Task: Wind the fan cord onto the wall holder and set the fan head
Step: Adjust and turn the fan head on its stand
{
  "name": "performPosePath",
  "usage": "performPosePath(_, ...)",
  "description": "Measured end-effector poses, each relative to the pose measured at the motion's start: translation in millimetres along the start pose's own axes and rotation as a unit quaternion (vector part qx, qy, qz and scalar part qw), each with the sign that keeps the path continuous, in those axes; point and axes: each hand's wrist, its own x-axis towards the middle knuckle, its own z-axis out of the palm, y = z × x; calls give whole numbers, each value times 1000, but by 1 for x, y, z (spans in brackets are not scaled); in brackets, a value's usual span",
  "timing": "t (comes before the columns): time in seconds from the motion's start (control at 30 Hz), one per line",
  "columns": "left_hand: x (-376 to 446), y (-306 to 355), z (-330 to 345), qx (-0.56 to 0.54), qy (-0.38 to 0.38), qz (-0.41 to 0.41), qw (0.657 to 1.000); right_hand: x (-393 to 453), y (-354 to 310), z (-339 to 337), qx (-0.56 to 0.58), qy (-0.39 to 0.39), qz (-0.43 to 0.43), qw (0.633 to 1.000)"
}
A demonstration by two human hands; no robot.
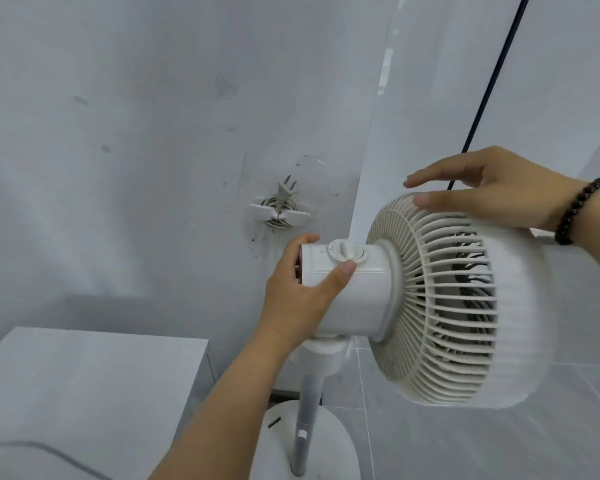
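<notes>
A white pedestal fan stands close to the wall, its round grilled head [440, 299] facing right. My left hand [298, 289] grips the rear motor housing [354, 292], thumb just below the top dial [346, 250]. My right hand [489, 192] rests on the upper rim of the grille, thumb on the ribs, fingers spread over the top. On the wall to the left, the white cord [278, 216] is coiled around the wall holder [280, 213], and the plug [286, 191] sticks up above it.
The fan pole [307, 407] rises from a round white base [312, 445] on the tiled floor. A white cabinet top [84, 386] sits at lower left. A dark cable [492, 74] runs diagonally down the right wall behind my right hand.
</notes>
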Motion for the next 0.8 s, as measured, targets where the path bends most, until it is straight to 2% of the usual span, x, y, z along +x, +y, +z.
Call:
performPosePath(0.27,13,-10,-19,-10,-16,30,999,-12,15,13,189,48,24,980)
performPosePath(0.47,15,-7,-26,-6,-25,15,1000,-16,6,25,248,94,36,963)
performPosePath(0.57,-2,2,-25,38,22,-13,999,-22,0,26,243,101,45,964)
performPosePath(0.63,-25,13,-17,89,98,-14,991,-29,-2,26,235,105,48,965)
performPosePath(0.7,-53,28,1,92,161,-4,983,-33,-4,28,234,105,46,965)
performPosePath(0.73,-68,38,10,80,162,4,984,-37,-6,30,236,106,43,965)
performPosePath(0.8,-96,61,30,68,108,14,992,-42,-13,34,239,111,37,964)
